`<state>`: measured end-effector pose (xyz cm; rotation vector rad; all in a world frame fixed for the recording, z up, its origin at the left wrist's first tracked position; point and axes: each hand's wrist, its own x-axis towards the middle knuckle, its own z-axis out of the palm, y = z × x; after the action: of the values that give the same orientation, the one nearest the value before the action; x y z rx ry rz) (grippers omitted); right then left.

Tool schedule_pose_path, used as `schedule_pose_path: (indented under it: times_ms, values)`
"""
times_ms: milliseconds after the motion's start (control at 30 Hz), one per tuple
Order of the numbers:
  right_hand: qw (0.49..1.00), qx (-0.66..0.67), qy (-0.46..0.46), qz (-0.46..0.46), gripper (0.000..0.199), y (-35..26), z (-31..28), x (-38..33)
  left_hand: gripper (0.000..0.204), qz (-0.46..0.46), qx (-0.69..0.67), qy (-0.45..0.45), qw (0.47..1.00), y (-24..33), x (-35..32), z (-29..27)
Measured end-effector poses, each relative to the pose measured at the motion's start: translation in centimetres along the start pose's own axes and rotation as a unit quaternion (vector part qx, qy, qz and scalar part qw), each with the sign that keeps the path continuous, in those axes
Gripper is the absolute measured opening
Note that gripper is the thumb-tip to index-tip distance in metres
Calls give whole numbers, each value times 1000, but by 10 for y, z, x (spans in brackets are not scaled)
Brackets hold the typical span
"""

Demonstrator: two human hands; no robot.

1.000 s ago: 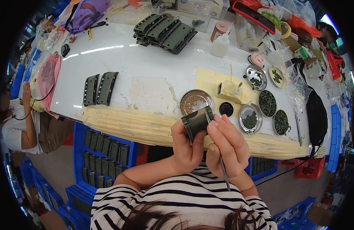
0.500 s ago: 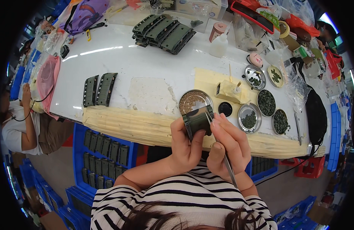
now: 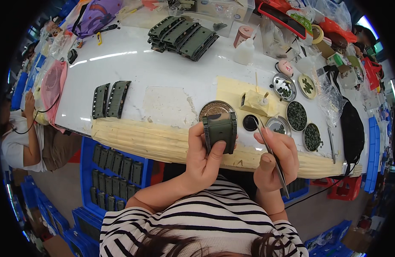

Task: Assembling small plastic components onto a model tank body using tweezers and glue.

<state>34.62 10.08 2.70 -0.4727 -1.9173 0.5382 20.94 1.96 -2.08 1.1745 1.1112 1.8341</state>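
My left hand (image 3: 202, 156) is closed round a dark green curved plastic part (image 3: 219, 132) with ribbed side edges and a brownish patch on top, held up over the table's front edge. Off to its right, my right hand (image 3: 278, 160) grips metal tweezers (image 3: 272, 154), their tips near a small black round lid (image 3: 250, 123). Behind the green part stands a round tin of tiny brown pieces (image 3: 214, 107), partly hidden. Close to the right hand, a metal dish (image 3: 279, 125) holds small green pieces; two more round tins, one (image 3: 297, 115) and another (image 3: 312, 136), are filled with dark green pieces.
Two similar green parts (image 3: 118, 99) lie at the left, and a stack of them (image 3: 182, 37) sits at the back. A yellow block (image 3: 258, 103) holds a small bottle upright. Below the table, a blue crate (image 3: 87, 180) contains rows of green parts. Another person (image 3: 26, 132) sits at far left.
The right hand with the tweezers has moved right, away from the green part. The left hand has turned that part more upright.
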Motion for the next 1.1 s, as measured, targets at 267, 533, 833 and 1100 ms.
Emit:
schedule_pose_path:
  times_ms: [267, 533, 833, 1100]
  values:
    - [999, -34, 26, 25, 15, 6, 0, 10, 44, -35, -46, 10, 998, 4, -1, -1]
    - [976, -208, -10, 56, 20, 31, -14, 48, 70, -254, -323, -89, 907, 22, 8, -11]
    - [965, -253, -59, 45, 21, 54, -2, 52, 70, -337, -659, -110, 664, 7, 8, -2]
    - [989, -142, 22, 24, 22, 25, -11, 51, 72, -347, -695, -135, 616, 3, 8, -3]
